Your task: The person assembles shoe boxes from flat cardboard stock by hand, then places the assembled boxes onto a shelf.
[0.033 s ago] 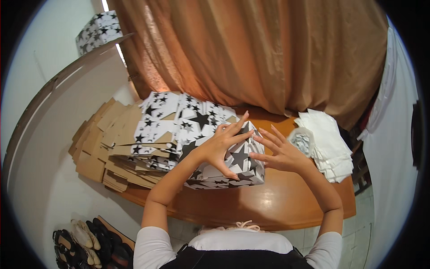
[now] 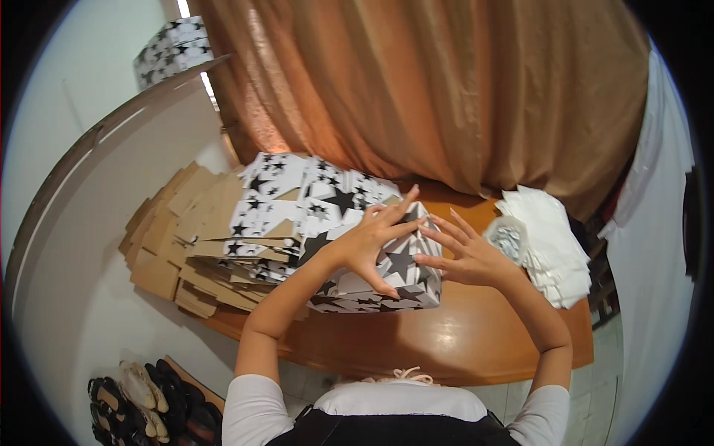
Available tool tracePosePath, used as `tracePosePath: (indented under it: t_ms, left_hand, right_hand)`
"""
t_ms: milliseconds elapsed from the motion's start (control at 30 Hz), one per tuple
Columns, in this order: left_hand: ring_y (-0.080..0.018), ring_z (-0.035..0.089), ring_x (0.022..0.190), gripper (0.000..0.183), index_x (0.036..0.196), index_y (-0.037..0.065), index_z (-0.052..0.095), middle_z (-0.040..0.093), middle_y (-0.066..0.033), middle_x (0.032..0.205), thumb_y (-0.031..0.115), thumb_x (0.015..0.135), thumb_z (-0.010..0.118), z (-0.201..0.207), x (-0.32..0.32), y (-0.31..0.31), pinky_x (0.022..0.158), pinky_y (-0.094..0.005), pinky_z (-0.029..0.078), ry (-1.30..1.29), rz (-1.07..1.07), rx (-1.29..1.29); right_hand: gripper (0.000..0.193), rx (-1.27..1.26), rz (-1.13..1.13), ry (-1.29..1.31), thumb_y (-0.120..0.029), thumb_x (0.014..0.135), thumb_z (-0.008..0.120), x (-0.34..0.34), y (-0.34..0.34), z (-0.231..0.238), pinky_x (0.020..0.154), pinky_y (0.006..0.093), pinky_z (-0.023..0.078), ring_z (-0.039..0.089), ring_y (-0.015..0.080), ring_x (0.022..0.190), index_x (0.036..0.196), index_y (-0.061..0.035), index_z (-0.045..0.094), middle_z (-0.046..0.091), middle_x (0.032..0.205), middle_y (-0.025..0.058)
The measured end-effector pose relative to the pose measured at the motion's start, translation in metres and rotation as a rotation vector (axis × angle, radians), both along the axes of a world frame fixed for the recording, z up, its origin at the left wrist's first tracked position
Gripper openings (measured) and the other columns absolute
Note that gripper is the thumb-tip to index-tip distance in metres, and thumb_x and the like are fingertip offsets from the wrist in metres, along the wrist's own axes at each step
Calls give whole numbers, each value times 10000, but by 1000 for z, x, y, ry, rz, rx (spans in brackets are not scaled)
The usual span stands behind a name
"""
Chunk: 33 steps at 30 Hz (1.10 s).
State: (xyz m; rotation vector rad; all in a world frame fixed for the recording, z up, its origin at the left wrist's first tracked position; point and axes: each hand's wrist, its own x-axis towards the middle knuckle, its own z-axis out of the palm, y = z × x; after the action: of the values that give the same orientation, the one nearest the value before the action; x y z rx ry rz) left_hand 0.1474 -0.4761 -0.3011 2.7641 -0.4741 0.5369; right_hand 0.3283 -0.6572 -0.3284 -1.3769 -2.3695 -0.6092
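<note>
Head view; tabletop (image 2: pixel 461 334) separates box (image 2: pixel 401 262) from front edge (image 2: pixel 513 374).

I have the box (image 2: pixel 402 264) on the table (image 2: pixel 446 353), the left hand (image 2: pixel 364 239) over its top, the right hand (image 2: pixel 477 257) at its right end. Left of it I see the cardboard pile (image 2: pixel 167 234); on the right lies a bag (image 2: pixel 507 240) — just beside the paper stack (image 2: pixel 554 241). Behind the table hangs the curtain (image 2: pixel 424 97); shoes (image 2: pixel 176 394) sit lower left, before the table.
</note>
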Motion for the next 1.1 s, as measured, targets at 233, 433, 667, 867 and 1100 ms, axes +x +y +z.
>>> tracePosePath:
  t_ms: [233, 433, 667, 867, 1100]
  left_hand:
    - [-371, 253, 1300, 1270, 1396, 86, 254, 10, -222, 1468, 617, 362, 764, 49, -44, 56, 959, -485, 225, 41, -24, 89]
    - [-387, 147, 1337, 1181, 1416, 154, 218, 23, -243, 1458, 581, 452, 750, 118, -92, 89, 1015, -577, 121, 110, 183, 199]
    - [-299, 323, 1284, 659, 1230, 182, 521, 393, -58, 1372, 551, 696, 638, 203, -154, 135, 1043, -552, 112, -477, 674, 690]
    - [-306, 262, 1306, 665, 1335, 230, 370, 253, -49, 1441, 472, 755, 587, 266, -198, 234, 1006, -572, 190, -675, 1007, 758]
    - [-340, 258, 1299, 713, 1351, 218, 340, 208, -114, 1450, 514, 746, 574, 311, -230, 340, 982, -606, 194, -496, 1313, 744]
  right_hand:
    - [796, -49, 223, -157, -305, 546, 754, -36, 83, 32, 1089, 528, 99, 289, 232, 1298, 1262, -154, 439, 353, 1381, 51]
    - [760, 359, 294, -130, -240, 486, 718, -67, 150, 67, 1050, 538, 220, 432, 250, 1193, 1173, -96, 426, 467, 1273, 86]
    - [954, 656, 256, 157, -190, 507, 772, -73, 241, 132, 1040, 505, 275, 359, 375, 1226, 1299, -69, 254, 375, 1306, 176]
    - [1061, 938, 212, 382, -157, 464, 807, -90, 338, 229, 1060, 426, 276, 270, 355, 1288, 1335, -36, 212, 328, 1344, 191]
    - [998, 1182, 211, 437, -141, 461, 756, -120, 437, 337, 1053, 408, 235, 303, 350, 1230, 1325, -69, 263, 321, 1387, 154]
